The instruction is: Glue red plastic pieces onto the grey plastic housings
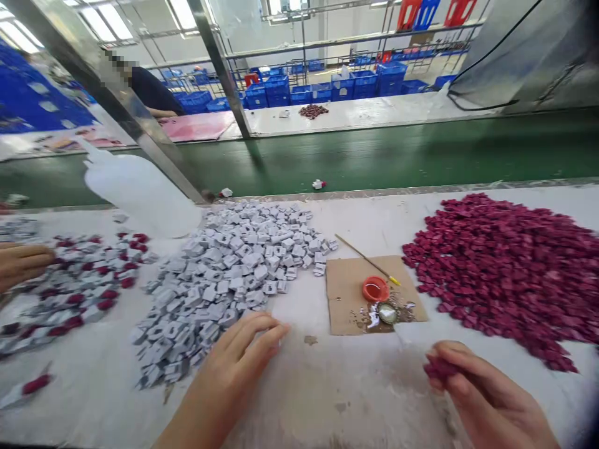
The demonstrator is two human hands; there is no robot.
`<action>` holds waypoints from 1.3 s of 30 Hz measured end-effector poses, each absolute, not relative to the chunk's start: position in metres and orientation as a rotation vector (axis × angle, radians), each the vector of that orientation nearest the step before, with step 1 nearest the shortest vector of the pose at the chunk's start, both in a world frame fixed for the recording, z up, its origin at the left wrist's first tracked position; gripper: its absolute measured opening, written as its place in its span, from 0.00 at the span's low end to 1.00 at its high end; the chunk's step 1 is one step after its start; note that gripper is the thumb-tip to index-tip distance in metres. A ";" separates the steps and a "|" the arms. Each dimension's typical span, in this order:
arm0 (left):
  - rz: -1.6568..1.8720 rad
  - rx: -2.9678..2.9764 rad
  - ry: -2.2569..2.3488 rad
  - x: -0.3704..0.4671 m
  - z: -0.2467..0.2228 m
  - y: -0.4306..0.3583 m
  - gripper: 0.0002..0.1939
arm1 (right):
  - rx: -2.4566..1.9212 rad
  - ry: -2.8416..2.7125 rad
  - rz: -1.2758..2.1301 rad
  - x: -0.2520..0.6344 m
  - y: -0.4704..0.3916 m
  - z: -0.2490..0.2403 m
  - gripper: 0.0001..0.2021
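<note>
My left hand [243,362] rests at the near right edge of a heap of small light-grey parts [243,255]; its fingers are bent together and what they hold, if anything, is hidden. Between the thumb and fingers of my right hand [486,393] is a dark red piece [440,368], over the white tabletop [327,399]. Beyond that hand lies a big pile of dark red pieces [515,268]. A cardboard sheet [344,293] between the piles bears a red-orange ring-shaped cap [375,289], a small round dish [387,313] with wet spots around it, and a thin stick [365,257] with a yellow tip.
A white bottle [140,190] leans behind the grey heap. Joined grey-and-red parts [93,287] lie at left, where another person's hand [23,265] reaches in. Past the table runs a green conveyor belt [374,159]. A person [152,90] sits beyond metal posts.
</note>
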State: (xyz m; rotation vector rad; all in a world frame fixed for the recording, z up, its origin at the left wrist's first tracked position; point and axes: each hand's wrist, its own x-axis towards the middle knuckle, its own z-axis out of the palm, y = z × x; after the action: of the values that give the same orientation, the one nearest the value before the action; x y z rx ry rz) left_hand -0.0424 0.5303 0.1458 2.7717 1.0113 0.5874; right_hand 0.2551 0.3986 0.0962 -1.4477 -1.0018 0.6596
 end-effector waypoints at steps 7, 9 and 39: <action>0.896 1.902 0.764 -0.009 0.124 0.484 0.15 | -1.598 -1.030 0.457 0.241 0.419 0.118 0.07; 0.920 1.834 0.788 -0.002 0.116 0.475 0.15 | -1.657 -1.190 0.327 0.243 0.423 0.120 0.06; 1.159 2.048 1.100 0.021 0.093 0.450 0.05 | -1.466 -1.500 0.550 0.174 0.403 0.107 0.12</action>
State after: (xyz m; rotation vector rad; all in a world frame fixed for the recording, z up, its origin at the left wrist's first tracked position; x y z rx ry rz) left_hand 0.0212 0.4500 0.0925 2.0480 1.1003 1.1593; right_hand 0.1738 0.4031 0.1067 -1.4664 -1.4996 0.5500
